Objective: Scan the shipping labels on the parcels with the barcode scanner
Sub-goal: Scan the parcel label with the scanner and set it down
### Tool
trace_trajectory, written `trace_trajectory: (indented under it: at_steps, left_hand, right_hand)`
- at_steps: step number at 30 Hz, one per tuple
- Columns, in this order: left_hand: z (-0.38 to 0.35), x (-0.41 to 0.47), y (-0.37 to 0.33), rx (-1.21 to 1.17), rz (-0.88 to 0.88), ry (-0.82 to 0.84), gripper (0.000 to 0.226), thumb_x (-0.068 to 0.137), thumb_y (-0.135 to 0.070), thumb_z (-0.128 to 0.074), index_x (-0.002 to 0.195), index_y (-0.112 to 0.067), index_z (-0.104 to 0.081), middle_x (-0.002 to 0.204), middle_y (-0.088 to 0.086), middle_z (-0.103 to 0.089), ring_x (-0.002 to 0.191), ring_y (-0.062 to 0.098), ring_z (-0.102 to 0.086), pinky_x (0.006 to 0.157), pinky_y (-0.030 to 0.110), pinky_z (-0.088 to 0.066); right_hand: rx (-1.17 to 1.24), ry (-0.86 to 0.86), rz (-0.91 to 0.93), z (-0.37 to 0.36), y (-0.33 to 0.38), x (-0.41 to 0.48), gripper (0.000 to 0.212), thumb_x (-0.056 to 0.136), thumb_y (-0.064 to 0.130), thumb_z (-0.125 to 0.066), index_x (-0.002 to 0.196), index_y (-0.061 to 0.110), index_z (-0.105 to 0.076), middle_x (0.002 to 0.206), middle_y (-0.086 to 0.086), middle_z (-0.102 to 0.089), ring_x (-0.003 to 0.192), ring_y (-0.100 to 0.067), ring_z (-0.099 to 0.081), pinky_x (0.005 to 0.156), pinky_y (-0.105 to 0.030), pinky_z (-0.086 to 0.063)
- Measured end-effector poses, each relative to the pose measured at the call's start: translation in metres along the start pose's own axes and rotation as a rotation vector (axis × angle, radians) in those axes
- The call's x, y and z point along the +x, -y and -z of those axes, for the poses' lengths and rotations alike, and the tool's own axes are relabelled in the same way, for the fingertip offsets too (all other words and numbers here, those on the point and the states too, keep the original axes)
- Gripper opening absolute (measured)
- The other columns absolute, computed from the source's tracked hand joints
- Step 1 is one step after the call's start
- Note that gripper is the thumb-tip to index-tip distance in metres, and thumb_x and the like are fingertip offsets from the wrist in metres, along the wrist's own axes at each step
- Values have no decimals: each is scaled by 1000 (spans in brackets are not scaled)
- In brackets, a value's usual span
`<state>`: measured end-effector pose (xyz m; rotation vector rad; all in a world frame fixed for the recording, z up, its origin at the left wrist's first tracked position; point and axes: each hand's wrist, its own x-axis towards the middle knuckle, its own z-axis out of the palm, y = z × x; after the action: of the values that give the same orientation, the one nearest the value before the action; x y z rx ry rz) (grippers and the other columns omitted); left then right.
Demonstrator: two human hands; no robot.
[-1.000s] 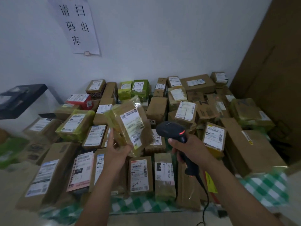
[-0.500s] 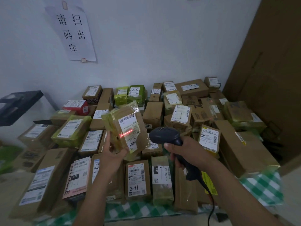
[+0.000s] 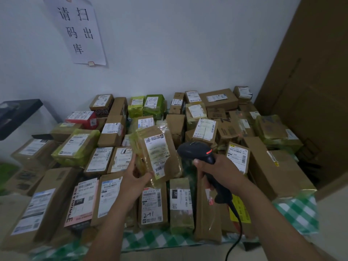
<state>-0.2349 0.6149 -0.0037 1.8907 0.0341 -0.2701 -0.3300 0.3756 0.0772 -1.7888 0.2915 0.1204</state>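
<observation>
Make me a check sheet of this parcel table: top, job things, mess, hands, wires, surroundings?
Surface: green-and-white checked tablecloth, mostly covered.
Job's things: black handheld barcode scanner; brown tape-wrapped parcel with white label, lifted, label facing camera.
Clutter: many brown and green-wrapped parcels, one red box.
Grippers: left hand holds the lifted parcel; right hand grips the scanner.
Cables: black scanner cable hangs below the right hand.
Surroundings: white paper sign on wall; brown panel right; black shelf left.
</observation>
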Motion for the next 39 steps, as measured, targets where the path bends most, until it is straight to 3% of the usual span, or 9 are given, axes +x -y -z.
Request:
trace_trajectory:
  at_steps: [6, 9, 15, 19, 22, 25, 27, 32, 39]
  left_hand:
    - [-47, -4, 1, 125, 191, 353, 90, 70, -49, -80, 147, -46, -33, 124, -9, -56, 114, 20, -60, 102, 49, -48]
    - [-77, -6, 10, 64, 280, 467, 94, 61, -53, -82, 144, -44, -38, 118, -8, -62, 106, 18, -64, 96, 45, -53]
    - [-127, -16, 23, 5, 320, 578, 71, 82, -41, -75, 145, -36, -42, 123, 1, -66, 101, 19, -68, 71, 28, -57]
    - [-143, -11, 28, 103, 296, 610, 57, 85, -43, -72, 137, -25, -55, 119, 0, -70, 99, 16, -68, 88, 35, -57]
    - [-146, -4, 27, 161, 208, 521, 47, 92, -35, -67, 135, -20, -57, 126, -3, -65, 107, 12, -64, 96, 33, -53]
    - [-144, 17, 26, 221, 105, 287, 32, 95, -30, -64, 126, -25, -60, 115, -10, -64, 112, 17, -61, 77, 21, -48]
    - [-143, 38, 31, 310, 44, 109, 19, 92, -31, -66, 110, -28, -62, 100, -15, -63, 104, 18, -63, 77, 28, -51]
    - [-155, 84, 56, 740, 115, -97, 83, 87, -51, -65, 148, -4, -33, 142, 21, -39, 131, 37, -38, 103, 44, -39]
    - [-185, 108, 73, 792, 252, -276, 126, 70, -71, -70, 149, 7, -12, 148, 23, -23, 134, 39, -28, 110, 47, -30]
  right_hand:
    - [89, -225, -70, 37, -28, -6, 35, 89, 34, -68, 78, 1, -63, 71, -31, -64, 46, -25, -55, 51, -31, -49]
    - [111, -227, -83, 48, -41, -11, 27, 90, 29, -67, 81, 4, -61, 68, -21, -65, 44, -22, -54, 50, -32, -50]
    - [78, -173, -145, 51, -64, -12, 24, 90, 29, -68, 80, 8, -62, 55, -4, -64, 41, -18, -54, 46, -27, -47]
    - [-4, -177, -197, 45, -74, -1, 23, 88, 34, -70, 89, 11, -65, 67, -5, -70, 47, -22, -58, 52, -31, -50]
    - [13, -166, -203, 40, -76, 13, 23, 89, 32, -69, 90, 9, -64, 69, -8, -69, 43, -19, -57, 47, -28, -48]
    - [30, -144, -190, 36, -77, 29, 22, 90, 29, -68, 86, 8, -62, 70, -13, -67, 42, -18, -58, 45, -28, -49]
    - [54, -141, -204, 35, -78, 40, 24, 90, 29, -68, 85, 6, -62, 72, -16, -66, 43, -19, -58, 46, -29, -50]
    - [63, -118, -217, 38, -85, 60, 29, 90, 30, -67, 78, 4, -63, 71, -20, -67, 48, -21, -59, 51, -33, -52]
    - [138, -43, -265, 45, -98, 73, 31, 89, 29, -69, 72, 4, -62, 66, -17, -64, 46, -23, -58, 49, -32, -50]
